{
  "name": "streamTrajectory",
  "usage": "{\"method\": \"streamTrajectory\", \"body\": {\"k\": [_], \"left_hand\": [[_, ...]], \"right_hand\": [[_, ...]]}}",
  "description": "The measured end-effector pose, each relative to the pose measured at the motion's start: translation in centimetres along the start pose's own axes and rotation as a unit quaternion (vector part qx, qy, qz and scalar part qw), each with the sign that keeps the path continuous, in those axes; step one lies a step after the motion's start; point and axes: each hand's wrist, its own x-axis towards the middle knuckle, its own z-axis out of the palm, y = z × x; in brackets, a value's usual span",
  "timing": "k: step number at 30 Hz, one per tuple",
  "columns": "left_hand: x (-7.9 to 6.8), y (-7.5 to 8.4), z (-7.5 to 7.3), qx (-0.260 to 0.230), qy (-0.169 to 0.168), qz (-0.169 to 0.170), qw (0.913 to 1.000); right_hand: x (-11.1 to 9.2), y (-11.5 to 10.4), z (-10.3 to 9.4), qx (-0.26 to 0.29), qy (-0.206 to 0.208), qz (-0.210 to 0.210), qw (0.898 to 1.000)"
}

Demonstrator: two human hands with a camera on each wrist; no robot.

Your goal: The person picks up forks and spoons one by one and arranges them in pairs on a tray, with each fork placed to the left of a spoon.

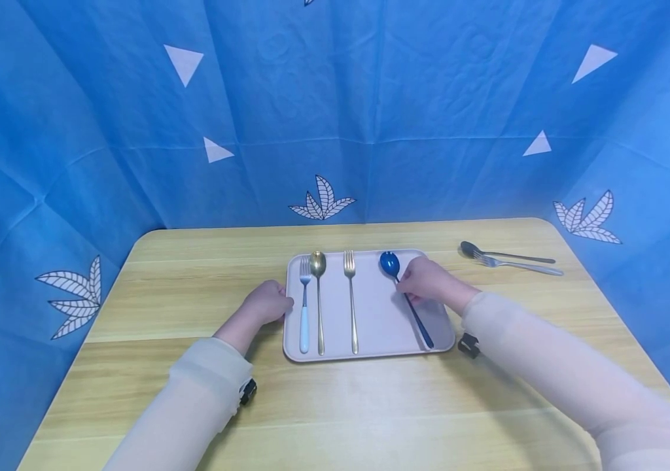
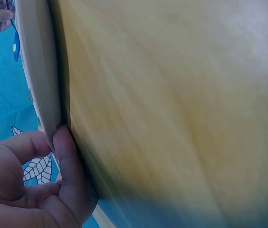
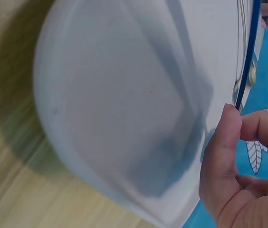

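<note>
A pale pinkish tray (image 1: 375,307) lies on the wooden table. My left hand (image 1: 265,301) pinches its left rim between thumb and finger, as the left wrist view (image 2: 53,185) also shows. My right hand (image 1: 426,281) pinches a dark blue spoon (image 1: 390,264) by its handle over the right part of the tray; in the right wrist view the handle (image 3: 249,52) rises from between thumb and finger, with a shadow on the tray. To the left on the tray lie a fork with a light blue handle (image 1: 304,327), a gold spoon (image 1: 319,294) and a gold fork (image 1: 351,301).
At the table's back right lie a dark spoon (image 1: 469,249) and a silver fork (image 1: 523,265), their heads close together. A blue patterned curtain (image 1: 335,111) hangs behind the wooden table (image 1: 358,412).
</note>
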Motion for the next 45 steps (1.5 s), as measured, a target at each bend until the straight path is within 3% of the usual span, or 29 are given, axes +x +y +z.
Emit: {"method": "streamTrajectory", "body": {"k": [26,45], "left_hand": [[0.0,0.0,0.0,-0.009,-0.001,0.007,0.9999],[0.2,-0.2,0.2,-0.006,0.004,0.006,1.0]], "right_hand": [[1.1,-2.1,1.5,-0.036,0.003,-0.008,0.999],[1.7,-3.3,2.7,-0.005,0.008,0.003,1.0]]}}
